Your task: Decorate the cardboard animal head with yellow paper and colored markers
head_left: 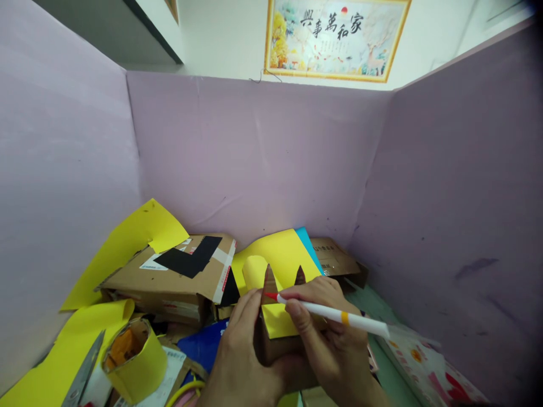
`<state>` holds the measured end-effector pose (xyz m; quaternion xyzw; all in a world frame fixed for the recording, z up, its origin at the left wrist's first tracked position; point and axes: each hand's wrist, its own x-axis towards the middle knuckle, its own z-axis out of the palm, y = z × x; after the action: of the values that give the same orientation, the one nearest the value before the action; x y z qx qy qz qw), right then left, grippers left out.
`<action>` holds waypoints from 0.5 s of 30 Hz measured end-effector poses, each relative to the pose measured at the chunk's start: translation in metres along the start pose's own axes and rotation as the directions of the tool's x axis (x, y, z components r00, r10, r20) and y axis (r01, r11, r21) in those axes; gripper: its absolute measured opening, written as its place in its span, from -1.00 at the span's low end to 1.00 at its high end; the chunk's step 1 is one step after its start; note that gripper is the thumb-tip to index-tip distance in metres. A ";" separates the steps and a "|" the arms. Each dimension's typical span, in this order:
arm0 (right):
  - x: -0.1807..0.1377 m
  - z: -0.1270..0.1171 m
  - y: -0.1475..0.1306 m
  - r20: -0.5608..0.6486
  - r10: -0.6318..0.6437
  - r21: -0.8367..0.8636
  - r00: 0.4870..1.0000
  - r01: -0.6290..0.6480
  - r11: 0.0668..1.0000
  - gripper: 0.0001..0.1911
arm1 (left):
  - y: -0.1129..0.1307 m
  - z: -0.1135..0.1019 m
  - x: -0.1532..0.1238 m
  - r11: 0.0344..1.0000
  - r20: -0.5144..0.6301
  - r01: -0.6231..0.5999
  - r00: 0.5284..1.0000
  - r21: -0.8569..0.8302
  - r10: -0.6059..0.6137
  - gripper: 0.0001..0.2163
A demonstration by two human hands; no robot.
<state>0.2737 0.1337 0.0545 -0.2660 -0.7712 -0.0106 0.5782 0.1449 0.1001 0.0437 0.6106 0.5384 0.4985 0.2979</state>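
My left hand [241, 356] is closed around a small brown cardboard box [274, 351] with yellow paper [278, 322] on its top. Two pointed cardboard ears, a near one [268, 282] and a farther one [300, 275], rise from it. My right hand [326, 339] grips a white marker [365, 324] with an orange band. Its red tip touches or nearly touches the base of the near ear; I cannot tell which. Part of the box is hidden behind my fingers.
A large cardboard box [139, 282] with black paper [190, 257] on it stands at left. Yellow sheets [284, 249] lie behind my hands. Scissors [87, 367] and a yellow-wrapped cardboard ring [142, 367] are at lower left. Purple panels [263, 152] enclose the workspace.
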 end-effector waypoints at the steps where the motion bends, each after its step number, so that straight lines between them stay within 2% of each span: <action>1: -0.001 0.000 0.000 0.000 0.003 -0.001 1.000 -0.003 1.000 -0.87 | -0.001 0.000 0.000 1.000 -0.010 -0.001 1.000 0.001 0.001 -0.42; 7: 0.000 -0.001 -0.002 0.078 0.019 -0.007 0.997 -0.018 1.000 -0.89 | 0.001 0.000 0.000 0.999 0.025 -0.025 0.999 -0.043 0.026 -0.51; 12: 0.000 -0.003 0.004 -0.068 0.057 0.033 0.996 -0.055 0.998 -0.81 | 0.004 -0.001 -0.001 0.999 0.030 0.004 1.000 -0.033 -0.003 -0.43; 15: 0.001 -0.004 0.005 -0.104 0.080 0.032 0.991 -0.077 0.996 -0.79 | 0.005 -0.001 -0.002 0.999 0.039 0.012 0.999 -0.043 -0.010 -0.40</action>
<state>0.2790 0.1376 0.0549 -0.2873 -0.7287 0.0090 0.6217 0.1459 0.0970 0.0476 0.6107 0.5250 0.4963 0.3243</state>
